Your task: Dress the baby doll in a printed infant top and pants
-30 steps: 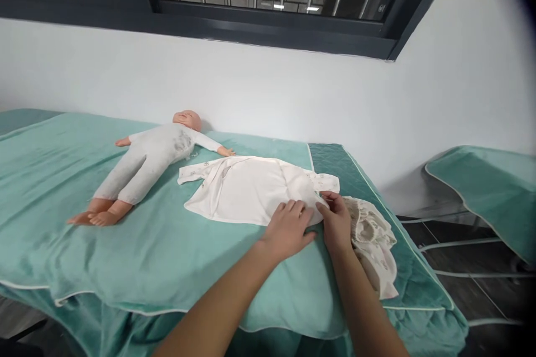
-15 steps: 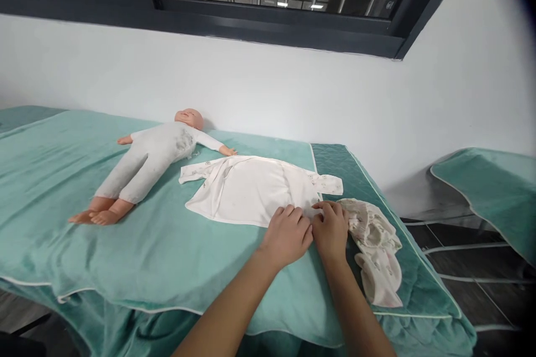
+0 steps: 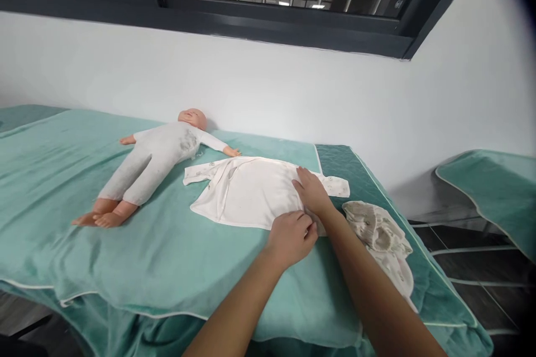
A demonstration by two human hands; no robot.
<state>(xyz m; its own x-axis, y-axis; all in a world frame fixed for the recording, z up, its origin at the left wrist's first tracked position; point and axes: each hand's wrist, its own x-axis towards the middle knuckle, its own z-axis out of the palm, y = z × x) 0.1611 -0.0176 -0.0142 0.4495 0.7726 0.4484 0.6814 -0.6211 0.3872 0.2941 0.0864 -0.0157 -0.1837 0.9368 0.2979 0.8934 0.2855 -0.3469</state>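
Head view: your left hand curls closed on the near hem of the white baby garment, mid-frame on the teal bed cover. Your right hand lies flat and open on it. A baby doll lies left of the garment.

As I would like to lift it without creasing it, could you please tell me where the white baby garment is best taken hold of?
Probably at the two shoulders, one grip each: the white baby garment lies flat on the green cover, sleeves spread to either side at its far end. Come from the near side, as the wall closes the far one.
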